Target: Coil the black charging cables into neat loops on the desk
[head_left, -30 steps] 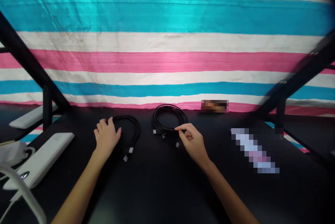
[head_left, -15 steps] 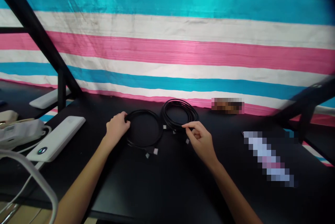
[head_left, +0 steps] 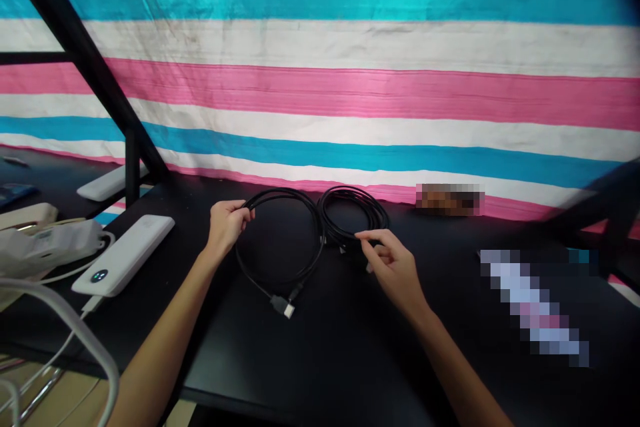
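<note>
A coiled black USB cable (head_left: 321,230) is pinched at its upper left by my left hand (head_left: 227,224), and its loop looks partly raised from the black table. Its USB plug (head_left: 284,306), with a pale metal end, hangs at the bottom of the loop. To the right lies a second coiled black cable (head_left: 381,214), made of several turns. My right hand (head_left: 390,264) pinches the lower edge of that coil between thumb and forefinger. The second coil's connectors are partly hidden near my right fingers.
A white power bank (head_left: 127,257) with a lit display and a plugged-in cable lies left on the black table (head_left: 260,367). Beyond it are a white power strip (head_left: 55,244) and another white slab (head_left: 107,184). Pixelated items lie right. A striped sheet (head_left: 350,47) hangs behind.
My left hand has raised the left coil's upper edge, and its loop has grown larger, with the plugs shifted lower. My right hand keeps its pinch on the other coil. The view has shifted slightly.
</note>
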{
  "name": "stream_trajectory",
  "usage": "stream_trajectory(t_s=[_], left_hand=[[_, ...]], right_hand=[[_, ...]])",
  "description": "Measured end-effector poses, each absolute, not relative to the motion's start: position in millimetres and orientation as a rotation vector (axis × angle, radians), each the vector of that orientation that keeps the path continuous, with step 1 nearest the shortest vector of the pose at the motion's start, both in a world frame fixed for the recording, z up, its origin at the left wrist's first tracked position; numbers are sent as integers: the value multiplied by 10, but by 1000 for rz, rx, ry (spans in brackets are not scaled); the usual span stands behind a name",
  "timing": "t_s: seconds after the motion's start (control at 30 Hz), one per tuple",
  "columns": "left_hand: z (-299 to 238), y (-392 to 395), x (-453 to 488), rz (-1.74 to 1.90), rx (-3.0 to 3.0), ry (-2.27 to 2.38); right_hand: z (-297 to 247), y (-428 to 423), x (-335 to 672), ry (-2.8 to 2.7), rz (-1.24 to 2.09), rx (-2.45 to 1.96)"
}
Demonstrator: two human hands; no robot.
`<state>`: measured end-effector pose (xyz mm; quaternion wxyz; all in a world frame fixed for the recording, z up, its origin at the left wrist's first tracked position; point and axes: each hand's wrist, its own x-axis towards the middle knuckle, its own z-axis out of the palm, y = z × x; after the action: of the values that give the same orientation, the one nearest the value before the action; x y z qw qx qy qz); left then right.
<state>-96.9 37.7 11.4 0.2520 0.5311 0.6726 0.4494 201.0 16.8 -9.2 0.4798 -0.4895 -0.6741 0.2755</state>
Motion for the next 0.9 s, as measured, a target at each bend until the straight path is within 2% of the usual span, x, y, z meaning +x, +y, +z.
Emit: stream_trajectory(t_s=[0.13, 0.33, 0.6, 0.9], left_hand=[[130, 357, -848, 1426, 1350, 1495], [65, 295, -558, 1390, 1244, 1176], [162, 207, -413, 1248, 948, 765], [138, 232, -431, 1208, 951, 867]], right_hand=[[-45, 144, 1982, -1622, 863, -1206], [-29, 93, 1935, -1695, 1142, -1140], [-46, 116, 1921, -1627, 1122, -1117], [-7, 102, 1949, -1559, 1037, -1109]])
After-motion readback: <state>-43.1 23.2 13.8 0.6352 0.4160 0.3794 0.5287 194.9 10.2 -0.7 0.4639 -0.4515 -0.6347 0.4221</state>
